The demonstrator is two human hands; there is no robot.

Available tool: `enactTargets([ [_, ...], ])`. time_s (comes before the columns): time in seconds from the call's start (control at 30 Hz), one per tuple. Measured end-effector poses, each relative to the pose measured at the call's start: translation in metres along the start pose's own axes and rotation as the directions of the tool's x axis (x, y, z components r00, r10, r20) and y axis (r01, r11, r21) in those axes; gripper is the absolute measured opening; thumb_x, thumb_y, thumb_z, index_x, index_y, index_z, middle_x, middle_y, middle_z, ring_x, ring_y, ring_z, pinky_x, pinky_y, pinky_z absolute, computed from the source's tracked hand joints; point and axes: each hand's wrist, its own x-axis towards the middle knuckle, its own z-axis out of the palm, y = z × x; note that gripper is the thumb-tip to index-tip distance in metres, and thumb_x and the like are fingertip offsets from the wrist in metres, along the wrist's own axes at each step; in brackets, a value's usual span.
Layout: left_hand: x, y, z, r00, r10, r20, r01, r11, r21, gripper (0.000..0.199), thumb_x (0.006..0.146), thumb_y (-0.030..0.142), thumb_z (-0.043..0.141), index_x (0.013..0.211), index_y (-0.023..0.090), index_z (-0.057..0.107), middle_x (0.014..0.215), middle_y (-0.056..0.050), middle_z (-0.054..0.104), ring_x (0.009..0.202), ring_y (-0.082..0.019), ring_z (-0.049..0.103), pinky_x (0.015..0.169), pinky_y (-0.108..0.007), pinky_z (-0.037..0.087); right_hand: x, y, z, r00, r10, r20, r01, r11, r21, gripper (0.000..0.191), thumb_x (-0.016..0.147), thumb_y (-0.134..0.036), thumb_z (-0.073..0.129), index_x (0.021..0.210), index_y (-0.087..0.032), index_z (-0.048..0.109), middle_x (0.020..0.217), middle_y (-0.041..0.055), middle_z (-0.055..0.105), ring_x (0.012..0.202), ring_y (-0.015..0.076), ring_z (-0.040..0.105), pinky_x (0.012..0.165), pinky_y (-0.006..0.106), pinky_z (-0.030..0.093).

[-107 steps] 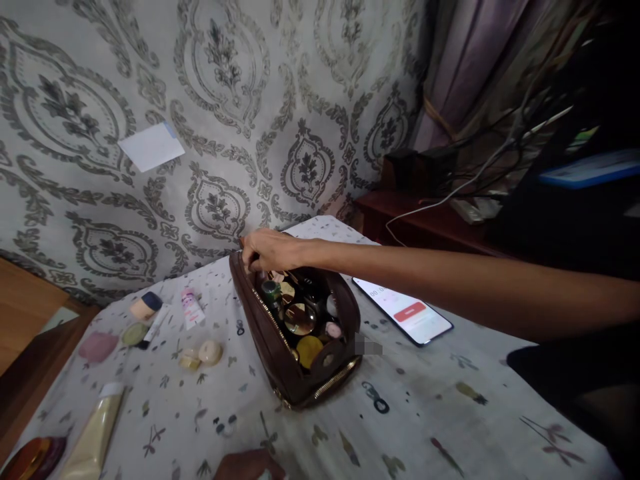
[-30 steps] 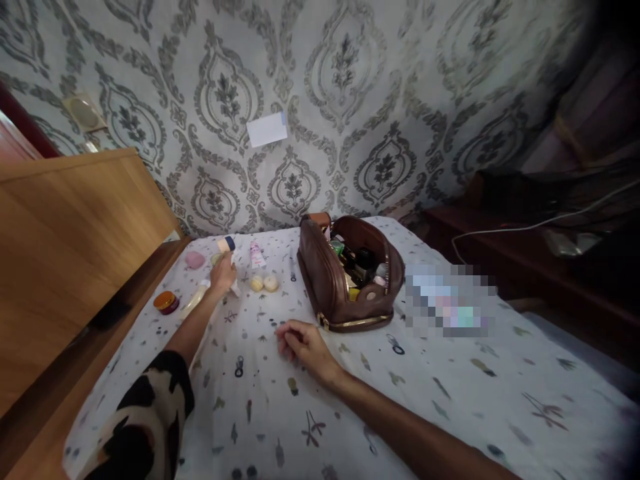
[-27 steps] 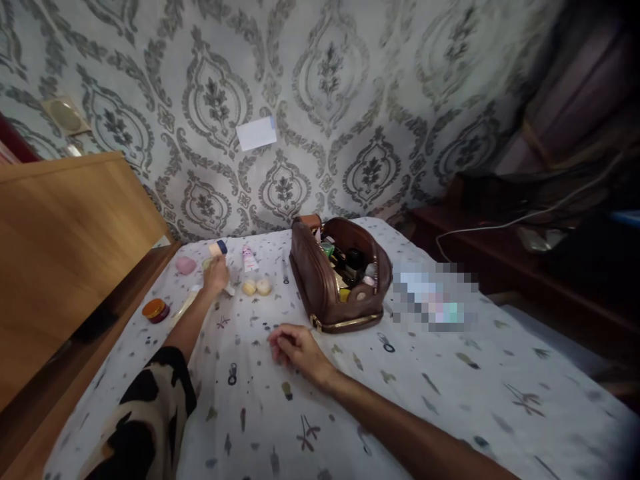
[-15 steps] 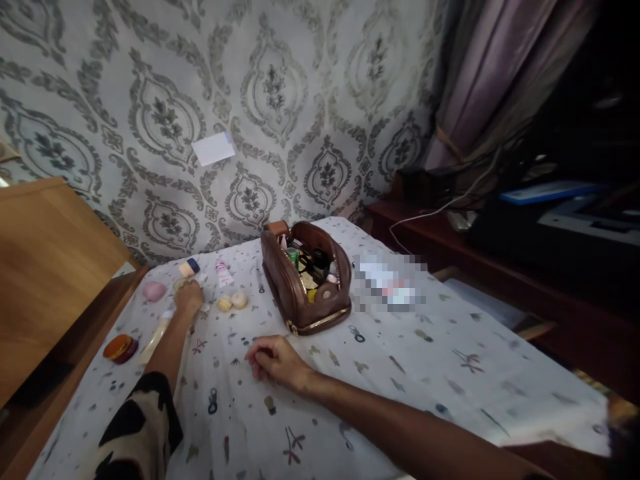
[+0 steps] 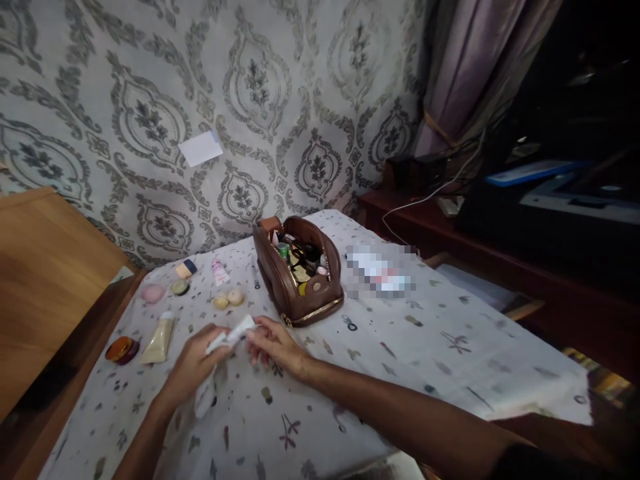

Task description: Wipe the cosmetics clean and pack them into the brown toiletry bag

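Both my hands are in front of the bag with a crumpled white tissue (image 5: pixel 242 329) stretched between them. My left hand (image 5: pixel 200 355) is closed on one end, and a loose part seems to hang below it. At the other end, the fingers of my right hand (image 5: pixel 274 345) pinch the tissue. Just beyond my hands stands a brown cosmetic bag (image 5: pixel 300 310), unzipped, with several small items inside. To the left lie a cream-coloured tube (image 5: pixel 159 340), a dark red jar with an orange lid (image 5: pixel 122 350) and a small round greenish jar (image 5: pixel 180 287).
Near the wall are a pink rounded item (image 5: pixel 153 293), a navy-and-beige item (image 5: pixel 186 269), a small pink tube (image 5: pixel 219 272) and two round cream-coloured pieces (image 5: pixel 229 298). A blurred-out item (image 5: pixel 383 270) lies right of the bag. A wooden panel (image 5: pixel 55 267) borders the left side.
My left hand has moved from the small round jar toward me and right, uncovering the jar. The white tissue is now held between both hands. The view has shifted slightly.
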Motion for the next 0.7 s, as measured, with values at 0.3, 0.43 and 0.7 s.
enactTargets([
  [0.3, -0.002, 0.017, 0.014, 0.958, -0.141, -0.249, 0.06, 0.95, -0.307, 0.031, 0.081, 0.045, 0.062, 0.067, 0.018, 0.06, 0.063, 0.002, 0.055, 0.062, -0.015, 0.052, 0.06, -0.023, 0.042, -0.001, -0.003, -0.002, 0.998, -0.066, -0.019, 0.066, 0.998, -0.004, 0.046, 0.071, -0.061, 0.07, 0.073, -0.017, 0.059, 0.052, -0.0048, 0.056, 0.041, 0.0076, 0.047, 0.04, 0.02, 0.031],
  [0.43, 0.003, 0.021, 0.024, 0.838, -0.407, -0.364, 0.13, 0.797, -0.59, 0.038, 0.073, 0.054, 0.068, 0.074, 0.017, 0.06, 0.061, 0.003, 0.055, 0.054, -0.012, 0.049, 0.051, -0.022, 0.04, -0.001, -0.01, -0.001, 0.995, -0.082, -0.054, 0.086, 0.993, 0.082, 0.044, 0.065, -0.055, 0.078, 0.078, -0.016, 0.063, 0.052, -0.0045, 0.058, 0.044, 0.0081, 0.049, 0.044, 0.021, 0.035],
  [0.7, -0.003, 0.046, 0.061, 0.91, -0.34, -0.238, 0.099, 0.734, -0.672, 0.04, 0.082, 0.059, 0.058, 0.082, 0.019, 0.054, 0.061, 0.003, 0.056, 0.052, -0.013, 0.053, 0.051, -0.023, 0.044, -0.006, -0.012, 0.016, 0.983, -0.068, -0.173, 0.101, 0.976, 0.191, 0.044, 0.056, -0.049, 0.086, 0.075, -0.016, 0.065, 0.061, -0.0038, 0.057, 0.053, 0.0072, 0.046, 0.05, 0.021, 0.036],
])
